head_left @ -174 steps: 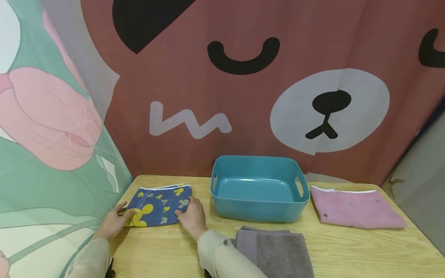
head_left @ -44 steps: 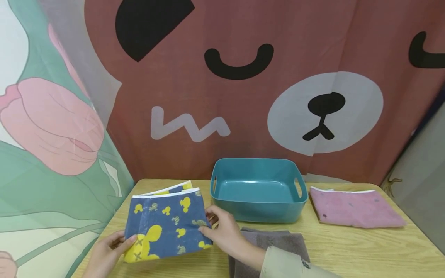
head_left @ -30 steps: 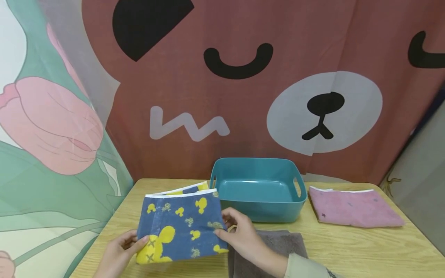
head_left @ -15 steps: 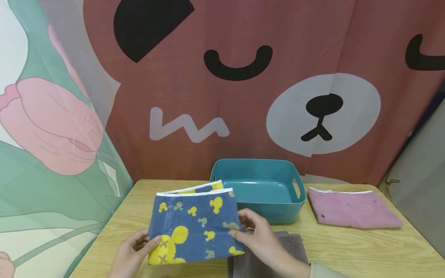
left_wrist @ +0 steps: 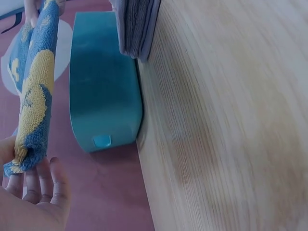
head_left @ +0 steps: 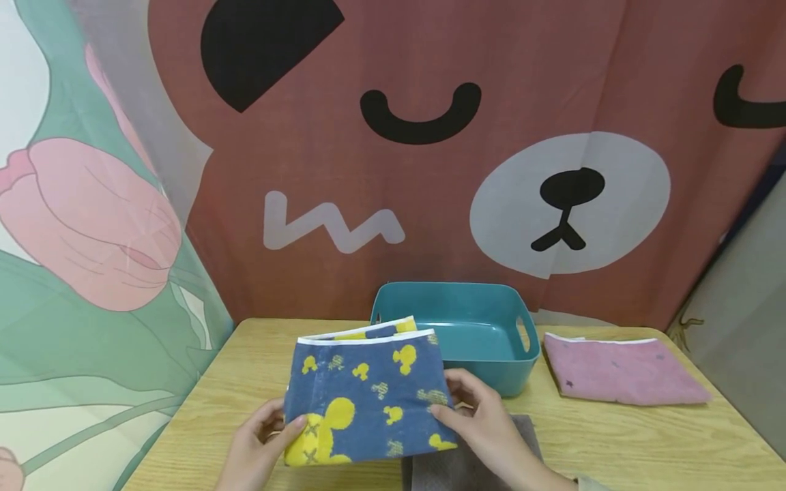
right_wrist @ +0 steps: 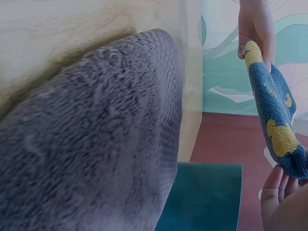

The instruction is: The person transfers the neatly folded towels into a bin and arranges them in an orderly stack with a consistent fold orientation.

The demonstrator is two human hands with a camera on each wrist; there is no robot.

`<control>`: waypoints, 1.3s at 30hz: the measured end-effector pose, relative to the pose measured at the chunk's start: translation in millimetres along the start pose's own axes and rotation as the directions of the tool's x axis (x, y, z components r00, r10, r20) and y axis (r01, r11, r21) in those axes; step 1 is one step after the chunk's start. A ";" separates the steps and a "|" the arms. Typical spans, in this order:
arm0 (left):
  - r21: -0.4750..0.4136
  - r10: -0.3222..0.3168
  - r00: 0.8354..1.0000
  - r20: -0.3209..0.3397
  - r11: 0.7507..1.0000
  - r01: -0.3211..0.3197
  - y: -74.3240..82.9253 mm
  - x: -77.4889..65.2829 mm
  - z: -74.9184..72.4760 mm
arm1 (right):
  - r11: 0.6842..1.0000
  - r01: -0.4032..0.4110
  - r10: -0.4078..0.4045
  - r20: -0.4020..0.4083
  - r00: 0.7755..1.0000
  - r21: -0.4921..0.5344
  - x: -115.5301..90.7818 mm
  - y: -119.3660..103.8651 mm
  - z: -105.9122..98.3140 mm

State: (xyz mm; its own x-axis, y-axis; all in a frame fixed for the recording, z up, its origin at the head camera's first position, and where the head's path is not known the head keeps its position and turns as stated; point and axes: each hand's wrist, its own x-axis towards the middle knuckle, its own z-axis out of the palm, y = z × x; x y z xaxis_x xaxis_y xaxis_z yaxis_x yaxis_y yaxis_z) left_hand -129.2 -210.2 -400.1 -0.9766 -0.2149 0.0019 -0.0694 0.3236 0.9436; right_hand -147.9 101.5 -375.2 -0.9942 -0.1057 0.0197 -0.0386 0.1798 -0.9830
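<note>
A folded blue towel point(head_left: 362, 382) with yellow mouse-head shapes and white edging hangs upright above the table, held between both hands. My left hand point(head_left: 260, 436) pinches its lower left side, thumb in front and fingers behind. The right side is pinched by my right hand point(head_left: 491, 423) in the same way. In the left wrist view the towel point(left_wrist: 36, 96) shows edge-on, its folded end in the left hand point(left_wrist: 36, 202). Behind the towel stands a teal basket point(head_left: 485, 375), its left part covered from the head view. The inside that shows holds nothing.
A folded grey towel point(head_left: 442, 470) lies in front of the basket, partly hidden by the right hand and the blue towel. To the basket's right lies a folded pink towel point(head_left: 626, 372). A bear-print curtain point(head_left: 430, 204) hangs behind the wooden table point(head_left: 202, 409).
Both hands have lifted the blue towel off the table's left side and carried it rightward, to in front of the basket. The basket and the pink towel stay in place.
</note>
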 end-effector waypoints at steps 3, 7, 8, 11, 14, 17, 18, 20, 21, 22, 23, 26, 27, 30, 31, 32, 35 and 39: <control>-0.026 0.012 1.000 0.018 1.000 -0.012 1.3 -1.3 4.5 | 1.000 -0.012 0.011 -0.011 1.000 -0.007 -2.8 1.9 -5.7; -0.048 0.041 0.999 0.032 0.998 -0.040 2.0 -3.1 10.7 | 1.000 -0.019 0.019 -0.016 1.000 -0.017 -5.9 5.3 -13.4; -0.050 0.046 0.998 0.036 0.998 -0.044 2.1 -3.5 12.4 | 1.000 -0.020 0.020 -0.018 1.000 -0.019 -6.6 6.3 -15.2; -0.055 0.056 0.997 0.056 0.997 -0.053 2.8 -4.9 17.4 | 0.999 -0.016 0.015 -0.033 0.999 -0.034 -8.7 9.0 -20.2; -0.075 0.067 0.994 0.081 0.995 -0.061 4.9 -6.1 22.1 | 0.998 -0.023 0.020 -0.058 0.998 -0.052 -11.2 11.6 -24.4; -0.102 0.090 0.990 0.104 0.992 -0.080 6.8 -6.6 26.0 | 0.997 -0.044 0.038 -0.091 0.995 -0.068 -14.3 12.5 -27.7; -0.109 0.098 0.989 0.114 0.990 -0.085 7.3 -6.5 27.1 | 0.996 -0.051 0.043 -0.101 0.994 -0.075 -15.2 12.8 -28.7; -0.113 0.108 0.985 0.137 0.989 -0.093 7.9 -6.1 29.0 | 0.994 -0.065 0.054 -0.117 0.992 -0.088 -16.8 13.0 -31.0; -0.111 0.112 0.983 0.149 0.989 -0.095 8.0 -5.7 29.9 | 0.993 -0.073 0.061 -0.121 0.991 -0.097 -17.4 12.7 -32.4; -0.113 0.113 0.980 0.161 0.989 -0.096 8.3 -5.4 30.7 | 0.992 -0.076 0.064 -0.121 0.991 -0.105 -18.0 12.9 -33.9; -0.116 0.116 0.978 0.172 0.989 -0.097 8.6 -5.0 31.5 | 0.990 -0.081 0.067 -0.122 0.990 -0.115 -18.6 13.2 -35.5; -0.119 0.126 0.972 0.201 0.987 -0.103 9.2 -4.3 34.0 | 0.985 -0.100 0.083 -0.125 0.989 -0.139 -20.7 13.9 -40.6; -0.121 0.127 0.970 0.207 0.987 -0.104 9.6 -4.1 35.0 | 0.984 -0.105 0.087 -0.127 0.988 -0.144 -21.7 14.2 -42.3; -0.127 0.127 0.964 0.235 0.987 -0.099 10.8 -3.7 38.2 | 0.980 -0.111 0.090 -0.128 0.988 -0.164 -24.1 15.9 -47.6; -0.131 0.123 0.961 0.247 0.987 -0.093 11.3 -3.6 39.4 | 0.979 -0.117 0.095 -0.130 0.987 -0.167 -24.8 16.3 -49.3; -0.138 0.120 0.958 0.260 0.987 -0.086 11.8 -3.5 40.6 | 0.978 -0.121 0.099 -0.132 0.986 -0.169 -25.7 16.7 -51.0; -0.151 0.116 0.945 0.305 0.986 -0.073 13.3 -4.1 44.4 | 0.975 -0.134 0.109 -0.141 0.984 -0.176 -27.5 18.3 -56.6; -0.157 0.126 0.934 0.333 0.985 -0.077 15.4 -6.0 50.5 | 0.973 -0.155 0.127 -0.163 0.978 -0.173 -29.8 19.5 -62.1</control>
State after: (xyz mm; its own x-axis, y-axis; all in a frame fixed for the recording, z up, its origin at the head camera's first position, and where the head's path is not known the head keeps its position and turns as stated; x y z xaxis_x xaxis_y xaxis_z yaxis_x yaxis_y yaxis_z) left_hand -134.7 -157.3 -402.3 -0.9891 0.1471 0.0104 0.0387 0.1906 0.9809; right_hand -125.3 168.9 -383.6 -0.9940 0.0793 -0.0754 0.0991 0.3601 -0.9276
